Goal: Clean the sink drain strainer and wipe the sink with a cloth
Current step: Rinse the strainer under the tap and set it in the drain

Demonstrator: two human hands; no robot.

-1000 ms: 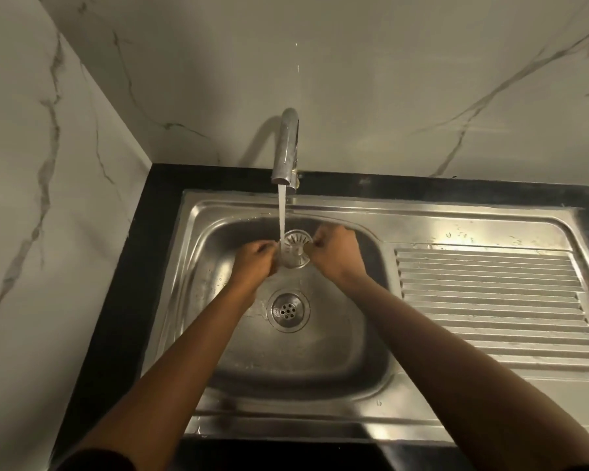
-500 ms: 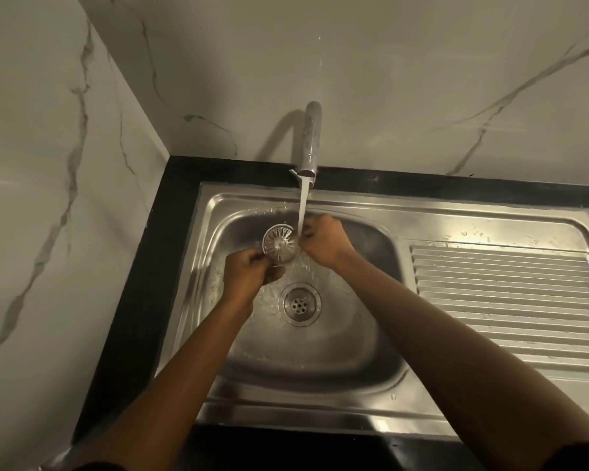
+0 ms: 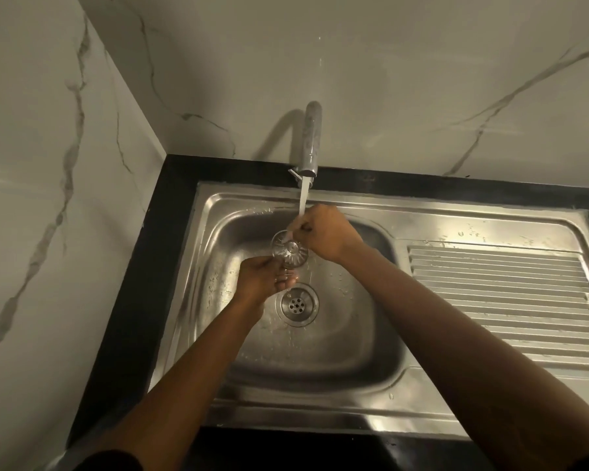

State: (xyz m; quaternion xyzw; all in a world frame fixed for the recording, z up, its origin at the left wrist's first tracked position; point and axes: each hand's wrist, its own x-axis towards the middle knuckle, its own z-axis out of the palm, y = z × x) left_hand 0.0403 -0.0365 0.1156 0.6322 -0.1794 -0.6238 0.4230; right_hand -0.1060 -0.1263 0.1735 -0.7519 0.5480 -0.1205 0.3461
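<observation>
A round metal drain strainer (image 3: 289, 249) is held over the steel sink basin (image 3: 354, 334), under water running from the tap (image 3: 309, 141). My left hand (image 3: 262, 278) grips the strainer's lower edge from below. My right hand (image 3: 323, 232) pinches its upper right rim, with the stream falling right beside its fingers. Below the hands the open drain (image 3: 297, 304) shows its perforated bottom. No cloth is visible.
A ribbed steel drainboard (image 3: 500, 290) lies right of the basin. Black countertop (image 3: 157, 266) frames the sink on the left and back. Marble-patterned walls (image 3: 48, 164) close the corner at left and behind the tap.
The strainer has tilted and shifted slightly under the stream, with my left hand now lower beneath it and my right hand higher. The view has moved a little leftward.
</observation>
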